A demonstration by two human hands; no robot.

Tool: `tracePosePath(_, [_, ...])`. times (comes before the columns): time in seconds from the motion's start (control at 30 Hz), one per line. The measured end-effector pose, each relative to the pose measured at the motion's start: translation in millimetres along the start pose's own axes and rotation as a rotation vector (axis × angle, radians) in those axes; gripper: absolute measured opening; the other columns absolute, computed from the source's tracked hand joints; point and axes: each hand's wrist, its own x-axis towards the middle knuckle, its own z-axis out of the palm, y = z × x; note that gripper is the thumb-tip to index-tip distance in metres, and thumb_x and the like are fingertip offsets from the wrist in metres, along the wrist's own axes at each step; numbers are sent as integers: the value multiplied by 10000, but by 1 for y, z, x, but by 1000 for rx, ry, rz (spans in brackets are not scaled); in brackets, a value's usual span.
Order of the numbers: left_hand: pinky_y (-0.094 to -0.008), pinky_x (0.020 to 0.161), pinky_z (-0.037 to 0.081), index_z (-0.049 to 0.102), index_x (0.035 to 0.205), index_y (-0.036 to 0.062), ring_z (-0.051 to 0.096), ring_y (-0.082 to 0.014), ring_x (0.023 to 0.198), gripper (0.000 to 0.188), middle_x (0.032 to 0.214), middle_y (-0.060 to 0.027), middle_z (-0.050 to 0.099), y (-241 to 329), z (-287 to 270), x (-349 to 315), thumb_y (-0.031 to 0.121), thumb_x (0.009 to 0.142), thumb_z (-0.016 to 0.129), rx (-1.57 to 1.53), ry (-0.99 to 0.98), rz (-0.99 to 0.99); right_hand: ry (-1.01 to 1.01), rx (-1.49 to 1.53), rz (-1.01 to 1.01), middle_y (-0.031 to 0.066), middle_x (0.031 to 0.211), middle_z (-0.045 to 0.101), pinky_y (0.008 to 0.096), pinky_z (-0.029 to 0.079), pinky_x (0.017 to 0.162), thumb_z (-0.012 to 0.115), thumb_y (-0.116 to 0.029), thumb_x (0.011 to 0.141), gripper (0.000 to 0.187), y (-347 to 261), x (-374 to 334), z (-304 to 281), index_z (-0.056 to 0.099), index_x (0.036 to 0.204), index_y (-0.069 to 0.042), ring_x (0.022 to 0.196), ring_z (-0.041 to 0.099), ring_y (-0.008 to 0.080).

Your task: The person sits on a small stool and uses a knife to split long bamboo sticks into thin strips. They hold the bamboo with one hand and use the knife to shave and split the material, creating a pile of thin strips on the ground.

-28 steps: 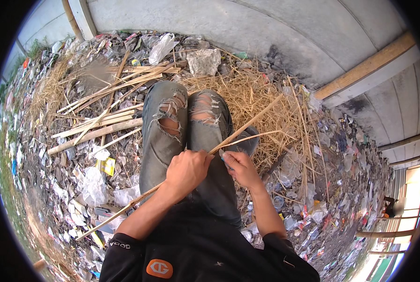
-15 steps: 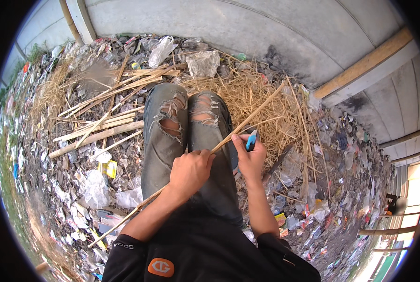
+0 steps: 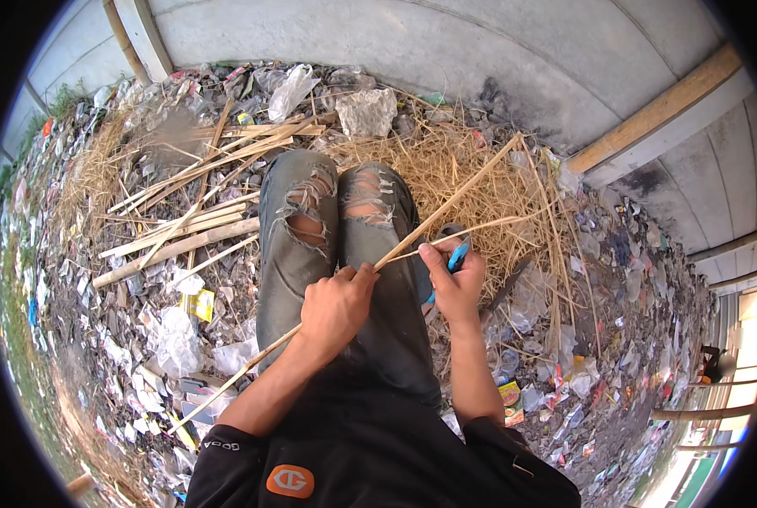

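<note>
My left hand (image 3: 338, 306) is closed round a long bamboo strip (image 3: 463, 193) that slants across my lap, from beside my left forearm up to the straw. A thin sliver (image 3: 490, 224) splits away from the strip just beyond that hand and bends off to the right. Thumb and finger of my right hand (image 3: 457, 288) pinch this sliver near where it parts. The same hand also holds a blue utility knife (image 3: 458, 256) in its curled fingers; the blade is hard to make out. Both hands are over my knees in torn jeans (image 3: 298, 279).
Straw-like shavings (image 3: 480, 169) lie heaped beyond my right knee. Bamboo strips and a thicker pole (image 3: 175, 251) are stacked to the left. Plastic litter covers the ground around me. A pale stone block (image 3: 366, 113) rests near the concrete wall (image 3: 378, 42).
The sliver has been pulled apart from the bamboo strip and now angles away to the right. The utility knife has turned in my right hand. My left hand has shifted slightly left.
</note>
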Motion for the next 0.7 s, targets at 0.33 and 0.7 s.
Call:
tracePosePath(0.33, [-511, 635, 525, 687, 894, 37, 676, -418, 714, 191, 788, -175, 690, -15, -8, 8, 206, 977, 655, -275, -9, -70, 466, 634, -177, -65, 617, 347, 240, 267, 469, 672, -268, 1022, 205, -45, 10, -99, 619, 992, -73, 477, 307, 34])
tracePosePath(0.7, [-472, 647, 522, 720, 1051, -8, 676, -425, 741, 172, 827, -215, 692, -5, -9, 5, 131, 961, 673, -501, 3, 11, -156, -83, 129, -81, 605, 482, 229, 316, 529, 805, -315, 926, 322, -12, 6, 21, 732, 900, -3, 576, 410, 12])
